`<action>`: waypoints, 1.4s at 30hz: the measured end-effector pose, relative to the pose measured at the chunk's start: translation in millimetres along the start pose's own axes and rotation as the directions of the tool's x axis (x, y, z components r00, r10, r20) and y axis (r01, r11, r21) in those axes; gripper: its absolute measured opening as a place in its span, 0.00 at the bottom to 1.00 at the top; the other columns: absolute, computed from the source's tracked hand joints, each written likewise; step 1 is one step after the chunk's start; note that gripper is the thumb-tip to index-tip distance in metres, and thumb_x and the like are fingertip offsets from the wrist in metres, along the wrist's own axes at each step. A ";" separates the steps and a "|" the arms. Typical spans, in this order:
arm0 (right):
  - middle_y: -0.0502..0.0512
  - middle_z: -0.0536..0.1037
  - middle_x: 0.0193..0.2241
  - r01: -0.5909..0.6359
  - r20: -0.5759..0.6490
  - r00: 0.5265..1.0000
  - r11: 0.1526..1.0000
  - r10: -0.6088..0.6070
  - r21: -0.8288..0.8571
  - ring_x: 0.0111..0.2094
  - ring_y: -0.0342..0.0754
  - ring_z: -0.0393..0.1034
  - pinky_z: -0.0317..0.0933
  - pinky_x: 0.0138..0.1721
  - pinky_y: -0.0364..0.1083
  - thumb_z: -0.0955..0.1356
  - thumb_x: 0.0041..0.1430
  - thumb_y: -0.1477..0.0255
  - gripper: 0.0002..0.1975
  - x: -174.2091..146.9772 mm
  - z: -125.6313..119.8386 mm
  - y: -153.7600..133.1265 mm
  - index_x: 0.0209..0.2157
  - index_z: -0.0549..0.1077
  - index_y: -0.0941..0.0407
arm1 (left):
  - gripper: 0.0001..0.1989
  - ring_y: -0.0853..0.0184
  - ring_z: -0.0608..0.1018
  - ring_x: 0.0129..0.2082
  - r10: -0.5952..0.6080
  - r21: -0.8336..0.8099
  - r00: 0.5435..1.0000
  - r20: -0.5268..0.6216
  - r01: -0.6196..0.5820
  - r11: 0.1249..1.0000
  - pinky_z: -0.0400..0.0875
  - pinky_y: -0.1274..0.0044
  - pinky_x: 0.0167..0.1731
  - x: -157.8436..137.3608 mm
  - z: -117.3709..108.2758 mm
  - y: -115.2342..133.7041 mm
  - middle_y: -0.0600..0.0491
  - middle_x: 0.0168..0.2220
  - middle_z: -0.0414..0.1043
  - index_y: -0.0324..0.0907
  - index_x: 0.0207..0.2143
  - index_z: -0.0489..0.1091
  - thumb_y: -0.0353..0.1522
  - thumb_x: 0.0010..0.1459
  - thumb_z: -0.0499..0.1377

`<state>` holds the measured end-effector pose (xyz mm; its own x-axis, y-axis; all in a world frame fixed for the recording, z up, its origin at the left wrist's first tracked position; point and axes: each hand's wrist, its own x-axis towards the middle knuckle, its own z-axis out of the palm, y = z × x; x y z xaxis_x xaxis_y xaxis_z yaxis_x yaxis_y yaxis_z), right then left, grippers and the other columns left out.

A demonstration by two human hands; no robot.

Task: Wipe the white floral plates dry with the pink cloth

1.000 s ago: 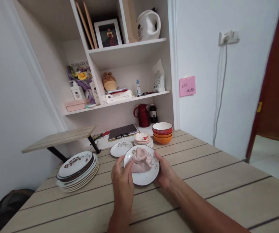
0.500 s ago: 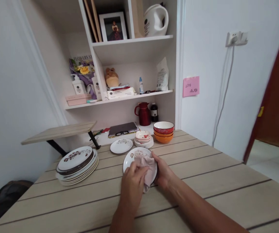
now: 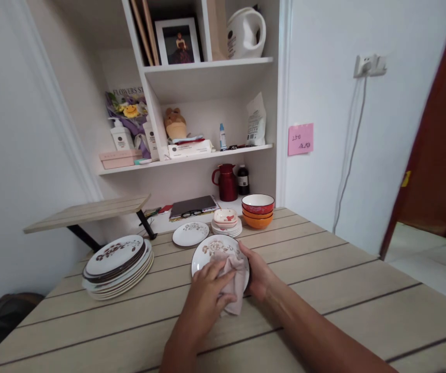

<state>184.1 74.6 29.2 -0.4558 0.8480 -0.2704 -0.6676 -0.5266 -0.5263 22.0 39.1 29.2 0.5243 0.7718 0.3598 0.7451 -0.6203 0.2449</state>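
Note:
A white plate [image 3: 204, 254] with a dark rim and brown flower pattern is tilted up in front of me above the table. My right hand [image 3: 260, 272] grips its right edge, the thumb at the rim and the other fingers hidden behind. A pale pink cloth [image 3: 233, 286] lies over the plate's lower right face. My left hand [image 3: 206, 292] presses this cloth against the plate, its fingers over the cloth and the thumb at the lower part. Just behind, another flowered plate [image 3: 190, 234] lies flat on the table.
On the left stands a stack of plates [image 3: 116, 264], beside a raised wooden shelf [image 3: 86, 211]. Small dishes [image 3: 226, 227] and stacked red and orange bowls [image 3: 258, 212] stand at the back. A red jug [image 3: 227, 182] and a laptop [image 3: 192, 206] are behind them.
My left hand has slid slightly left and its fingers have spread flatter over the cloth. The cloth's lower end hangs lower. My right hand keeps its hold on the plate.

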 end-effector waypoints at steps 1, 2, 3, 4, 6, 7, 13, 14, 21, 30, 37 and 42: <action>0.64 0.81 0.38 0.007 -0.012 1.000 1.000 -0.007 -0.012 0.40 0.55 0.76 0.61 0.52 0.54 0.62 0.59 0.54 0.30 0.3 -0.2 1.2 0.50 0.70 0.65 | 0.29 0.56 0.63 0.60 0.003 0.018 1.000 0.000 -0.003 1.000 0.61 0.61 0.56 0.4 0.2 2.1 0.54 0.61 0.63 0.57 0.55 0.67 0.31 0.50 0.65; 0.64 0.81 0.38 0.016 -0.008 1.000 1.000 -0.016 -0.020 0.40 0.54 0.76 0.61 0.52 0.53 0.63 0.59 0.54 0.29 0.4 0.0 2.8 0.49 0.70 0.65 | 0.28 0.56 0.63 0.60 0.003 0.041 1.000 -0.012 -0.002 0.999 0.61 0.61 0.56 1.2 0.2 4.6 0.54 0.61 0.63 0.56 0.54 0.67 0.30 0.50 0.65; 0.64 0.81 0.38 0.020 0.013 1.000 1.000 -0.020 -0.024 0.41 0.54 0.76 0.61 0.52 0.52 0.63 0.59 0.55 0.29 0.1 0.6 4.7 0.49 0.71 0.66 | 0.27 0.56 0.64 0.60 0.001 0.068 0.999 -0.037 0.002 0.998 0.61 0.61 0.56 2.1 -0.1 7.3 0.54 0.60 0.63 0.55 0.53 0.68 0.29 0.50 0.65; 0.64 0.81 0.39 0.015 0.044 0.999 1.000 -0.014 -0.028 0.42 0.54 0.76 0.62 0.51 0.51 0.63 0.59 0.55 0.29 -0.6 1.6 6.6 0.49 0.71 0.66 | 0.26 0.56 0.64 0.59 -0.001 0.096 0.997 -0.073 0.008 0.995 0.61 0.60 0.56 3.1 -0.4 9.8 0.54 0.60 0.64 0.54 0.52 0.70 0.28 0.50 0.65; 0.65 0.80 0.41 -0.006 0.102 0.995 0.999 0.010 -0.034 0.43 0.53 0.75 0.63 0.50 0.49 0.63 0.59 0.54 0.29 -3.0 5.1 10.2 0.49 0.71 0.66 | 0.23 0.56 0.65 0.58 0.009 0.152 0.985 -0.172 0.018 0.988 0.60 0.59 0.56 5.1 -1.3 13.5 0.53 0.59 0.65 0.53 0.49 0.72 0.27 0.50 0.64; 0.64 0.80 0.41 -0.019 0.127 0.992 0.999 0.024 -0.038 0.42 0.53 0.75 0.64 0.48 0.49 0.63 0.59 0.54 0.30 -4.5 7.2 11.7 0.49 0.71 0.65 | 0.21 0.56 0.66 0.57 0.017 0.178 0.974 -0.225 0.024 0.984 0.59 0.58 0.56 5.8 -1.6 14.4 0.54 0.58 0.66 0.54 0.47 0.73 0.27 0.50 0.64; 0.63 0.81 0.39 0.019 0.127 0.992 1.000 -0.016 -0.025 0.39 0.51 0.76 0.64 0.48 0.48 0.63 0.60 0.56 0.27 -6.5 14.6 16.0 0.48 0.72 0.64 | 0.17 0.55 0.68 0.54 -0.071 0.265 0.904 -0.423 0.198 0.944 0.60 0.59 0.54 5.2 -0.1 11.2 0.53 0.56 0.67 0.56 0.45 0.74 0.31 0.52 0.64; 0.63 0.81 0.40 0.031 0.112 0.993 0.999 -0.028 -0.024 0.40 0.51 0.76 0.64 0.49 0.49 0.63 0.60 0.57 0.26 -5.1 13.8 16.2 0.48 0.72 0.64 | 0.17 0.55 0.68 0.53 -0.115 0.267 0.889 -0.443 0.253 0.930 0.61 0.59 0.52 4.5 -0.1 10.0 0.52 0.56 0.67 0.56 0.46 0.74 0.32 0.53 0.63; 0.63 0.81 0.40 0.030 -0.072 0.997 0.998 -0.034 -0.060 0.41 0.56 0.76 0.61 0.52 0.57 0.63 0.58 0.52 0.29 3.2 1.7 7.7 0.48 0.73 0.61 | 0.18 0.56 0.73 0.45 -0.353 0.304 0.866 -0.354 0.464 0.832 0.66 0.66 0.41 2.2 -3.7 5.9 0.47 0.48 0.72 0.51 0.51 0.71 0.32 0.58 0.58; 0.62 0.82 0.39 0.091 -0.037 0.995 0.995 -0.093 -0.042 0.40 0.54 0.76 0.62 0.50 0.54 0.63 0.59 0.54 0.26 -0.2 1.3 1.2 0.48 0.73 0.62 | 0.24 0.57 0.72 0.50 -0.221 0.173 0.941 -0.255 0.269 0.947 0.67 0.67 0.46 6.6 10.6 17.5 0.49 0.55 0.67 0.53 0.53 0.69 0.25 0.54 0.57; 0.61 0.82 0.35 0.009 0.020 1.000 0.992 -0.006 -0.127 0.36 0.51 0.77 0.64 0.49 0.51 0.65 0.59 0.58 0.23 -0.6 12.4 26.1 0.47 0.73 0.62 | 0.19 0.58 0.71 0.50 -0.293 0.157 0.871 -0.396 0.378 0.912 0.66 0.66 0.48 3.9 1.5 3.8 0.48 0.51 0.69 0.52 0.51 0.71 0.28 0.58 0.56; 0.62 0.82 0.36 0.045 -0.073 0.996 0.993 -0.054 -0.111 0.38 0.53 0.77 0.62 0.51 0.53 0.65 0.59 0.59 0.23 0.8 10.4 22.4 0.46 0.73 0.62 | 0.17 0.57 0.73 0.44 -0.406 0.241 0.816 -0.411 0.527 0.815 0.65 0.65 0.42 -0.2 -5.3 -0.5 0.48 0.46 0.72 0.49 0.50 0.71 0.30 0.60 0.54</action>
<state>162.7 62.9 25.5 -0.3750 0.8772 -0.2999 -0.6178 -0.4776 -0.6246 19.3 38.5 33.8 -0.0438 0.8244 0.5643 0.9829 -0.0655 0.1720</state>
